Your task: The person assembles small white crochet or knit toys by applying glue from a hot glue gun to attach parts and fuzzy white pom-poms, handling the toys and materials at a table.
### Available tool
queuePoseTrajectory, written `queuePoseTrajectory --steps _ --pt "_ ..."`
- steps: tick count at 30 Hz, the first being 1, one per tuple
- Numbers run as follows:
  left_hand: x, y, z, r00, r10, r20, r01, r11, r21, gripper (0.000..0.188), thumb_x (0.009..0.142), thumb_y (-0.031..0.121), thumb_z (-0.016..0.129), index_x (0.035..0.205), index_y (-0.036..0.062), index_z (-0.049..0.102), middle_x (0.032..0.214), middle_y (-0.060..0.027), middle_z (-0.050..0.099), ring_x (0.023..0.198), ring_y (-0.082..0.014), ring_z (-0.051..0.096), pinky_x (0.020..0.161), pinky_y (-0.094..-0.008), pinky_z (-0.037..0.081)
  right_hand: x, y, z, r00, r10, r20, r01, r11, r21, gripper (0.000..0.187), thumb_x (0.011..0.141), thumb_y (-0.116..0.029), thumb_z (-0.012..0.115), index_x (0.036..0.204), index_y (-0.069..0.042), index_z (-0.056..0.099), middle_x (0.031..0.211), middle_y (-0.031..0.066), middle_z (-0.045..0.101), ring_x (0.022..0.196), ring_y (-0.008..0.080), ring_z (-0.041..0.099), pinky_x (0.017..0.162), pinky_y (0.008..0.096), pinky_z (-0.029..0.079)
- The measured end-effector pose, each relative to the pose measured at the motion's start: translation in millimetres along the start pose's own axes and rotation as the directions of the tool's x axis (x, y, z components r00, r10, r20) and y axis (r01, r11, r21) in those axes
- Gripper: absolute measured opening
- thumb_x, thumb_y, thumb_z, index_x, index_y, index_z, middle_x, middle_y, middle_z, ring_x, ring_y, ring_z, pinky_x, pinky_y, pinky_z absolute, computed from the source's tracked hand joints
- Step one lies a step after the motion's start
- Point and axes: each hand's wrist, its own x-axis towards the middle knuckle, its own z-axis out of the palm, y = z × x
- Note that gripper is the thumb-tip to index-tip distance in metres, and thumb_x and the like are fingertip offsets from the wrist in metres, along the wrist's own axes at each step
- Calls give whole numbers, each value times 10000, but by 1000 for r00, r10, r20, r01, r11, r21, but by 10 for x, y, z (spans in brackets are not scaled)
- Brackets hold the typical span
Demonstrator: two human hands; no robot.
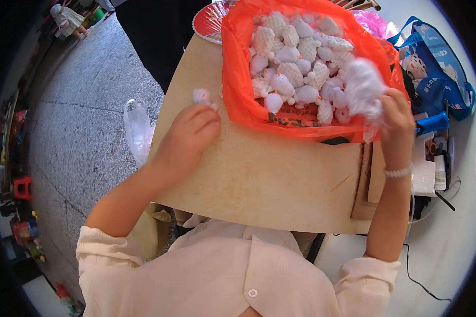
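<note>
My left hand [188, 138] rests on the tan cardboard board [264, 179], its fingers curled on a small white toy figure [201, 96] with an orange spot. My right hand [396, 119] is at the right rim of an orange plastic bag [238, 95], gripping a blurred white bundle of clear wrapping [364, 87]. The orange bag lies open on the board and is full of several white toy figures [296, 63], some in white foam netting.
A clear plastic bag [137, 129] lies on the grey floor at the left. A blue tote bag [439, 68] and a pink bag [373, 21] sit at the right. A red fan-like plate [206, 24] lies behind the orange bag. A black cable [415, 277] runs over the white floor.
</note>
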Motion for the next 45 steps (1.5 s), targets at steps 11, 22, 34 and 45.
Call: queuePoseTrajectory --steps 11,22,34,45 --pt "571 274 -301 987 78 -143 -81 997 -18 383 712 15 656 1092 54 621 1220 -125 550 1213 -352 457 1007 -451 374 -36 527 223 993 27 -112 -51 974 -223 394 766 56 568 1155 -2 593 1177 152 578 1085 323 579 917 374 485" --pt "1121 1111 0 978 109 177 -111 994 0 498 702 220 737 1142 40 589 1287 -131 499 1261 -365 401 1036 -507 323 -245 175 -413 991 -100 87 102 995 -17 369 742 -5 625 1109 -50 629 1143 112 613 1161 294 535 1042 454 348" --pt "1799 1408 773 985 160 -69 -137 955 263 363 798 322 662 1076 93 615 1153 -113 585 1265 -291 428 1125 -491 163 -615 -41 -492 961 175 216 -108 951 -289 240 847 -207 635 680 -38 598 744 112 616 765 266 588 884 414 412" --pt "1319 1275 317 978 -105 -182 134 978 158 171 774 130 590 931 83 636 798 -75 593 812 -294 590 759 -457 462 -749 237 -200 941 81 329 -29 987 -161 266 752 -36 574 1012 -44 630 1066 87 637 1027 244 575 940 395 379"
